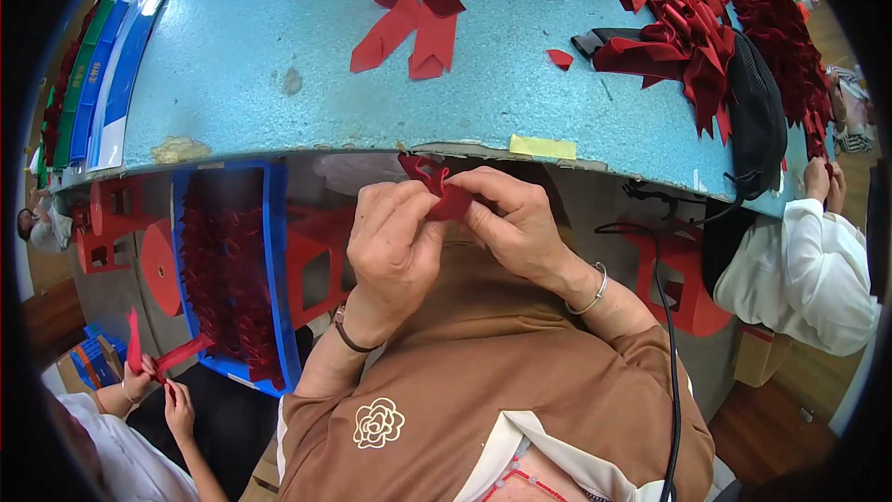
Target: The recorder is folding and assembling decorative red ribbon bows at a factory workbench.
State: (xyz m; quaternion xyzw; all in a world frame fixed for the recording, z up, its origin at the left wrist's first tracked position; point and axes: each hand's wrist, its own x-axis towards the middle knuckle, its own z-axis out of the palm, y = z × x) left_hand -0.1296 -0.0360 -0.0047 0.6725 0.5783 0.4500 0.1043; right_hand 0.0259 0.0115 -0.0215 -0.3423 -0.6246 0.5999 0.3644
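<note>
Just in front of the table's near edge, both of my hands pinch one dark red ribbon [451, 204], which is folded and curled between them. My left hand [395, 237] is closed on its left side, fingertips pressed together. My right hand [513, 221] grips the right side with thumb and index finger. A loose end of the ribbon sticks up toward the table edge. How the folds run inside my fingers is hidden. Beyond them on the blue table [279, 28] lies a red ribbon piece [413, 33] with notched tails.
Red ribbons [678, 28] heap at the far right, beside a black pouch [757, 112]. Blue and green trays [102, 84] stand at left. A blue crate [279, 270] of ribbon bows sits below. Co-workers [149, 381] handle ribbon at left and right [808, 251]. A black cable [671, 344] hangs right.
</note>
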